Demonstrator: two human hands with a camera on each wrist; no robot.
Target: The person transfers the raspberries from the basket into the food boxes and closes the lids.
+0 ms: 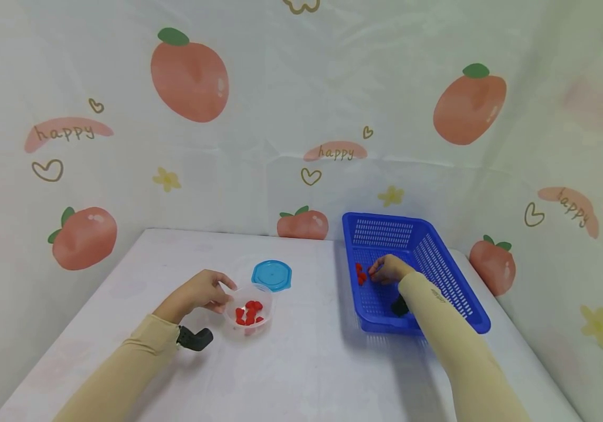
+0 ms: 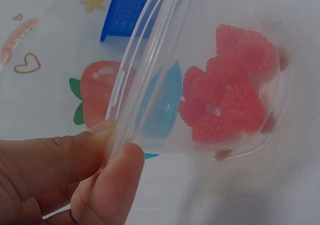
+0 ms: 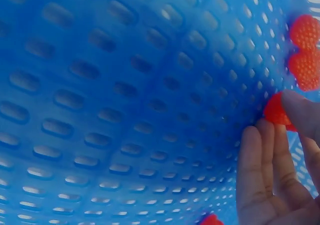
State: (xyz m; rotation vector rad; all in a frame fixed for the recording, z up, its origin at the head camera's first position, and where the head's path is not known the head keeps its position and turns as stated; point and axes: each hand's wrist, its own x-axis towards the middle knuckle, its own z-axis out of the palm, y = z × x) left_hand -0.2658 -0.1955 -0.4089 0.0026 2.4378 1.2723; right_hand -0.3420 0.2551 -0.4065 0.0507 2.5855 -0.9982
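My left hand (image 1: 203,293) pinches the rim of a clear round plastic tub (image 2: 165,35) between thumb and fingers. Several red raspberries (image 2: 240,105) lie in the bottom of the tub, which stands on the table. Inside a blue perforated basket (image 1: 393,326), my right hand (image 1: 390,269) holds a raspberry (image 3: 276,109) between thumb and fingertips, near the basket floor. Other raspberries (image 1: 361,275) lie close by, along the basket's left side. Another raspberry (image 3: 212,220) shows at the lower edge of the right wrist view.
A round blue lid (image 1: 272,275) lies flat on the table just behind the tub. The white-covered table (image 1: 301,375) ends at a patterned cloth backdrop (image 1: 291,88). Black wrist cameras are strapped below both hands; the right one sits inside the basket.
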